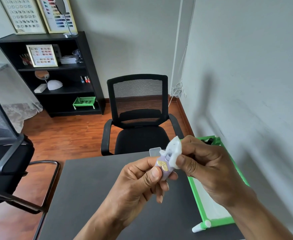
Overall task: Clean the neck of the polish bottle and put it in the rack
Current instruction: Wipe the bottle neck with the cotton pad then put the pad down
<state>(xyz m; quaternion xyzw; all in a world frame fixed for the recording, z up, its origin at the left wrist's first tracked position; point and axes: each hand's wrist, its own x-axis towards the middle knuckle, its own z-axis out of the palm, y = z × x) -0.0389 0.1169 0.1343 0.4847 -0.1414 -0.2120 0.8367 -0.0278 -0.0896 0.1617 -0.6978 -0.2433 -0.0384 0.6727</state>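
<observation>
Our left hand's fingers [155,172] are curled shut around the body of the polish bottle [164,170], thumb pressed on the near face beside its gold emblem, the other fingertips wrapping from underneath. We hold it low on the body, we judge, so that the top stays bare and reachable. The bottle is tilted, neck pointing up and away from us toward the right.

Our right hand's fingers [181,161] are pinched closed on a wad of white cotton [174,149], thumb on the near side and the other fingers bent over the far side. The cotton is pressed against and partly wrapped over the neck of the bottle, whose ridged thread just shows at its lower edge. No cap is on the bottle; where the cap lies we cannot tell.

Further out, the left hand [138,184] steadies while the right hand [206,165] works, both raised above the dark table [90,196], which keeps any residue off its surface and brings the neck close to our eyes.

The green rack [209,220] stands on the table along the right-hand wall, just under and beyond our right wrist, so the bottle has only a short way to go once it is clean. At its far end some dark shapes show, too small to name. A small clear thing [155,151] sits at the table's far edge behind the bottle; we cannot tell what it is.

We judge the wiping to be under way, and the placing not yet begun.
</observation>
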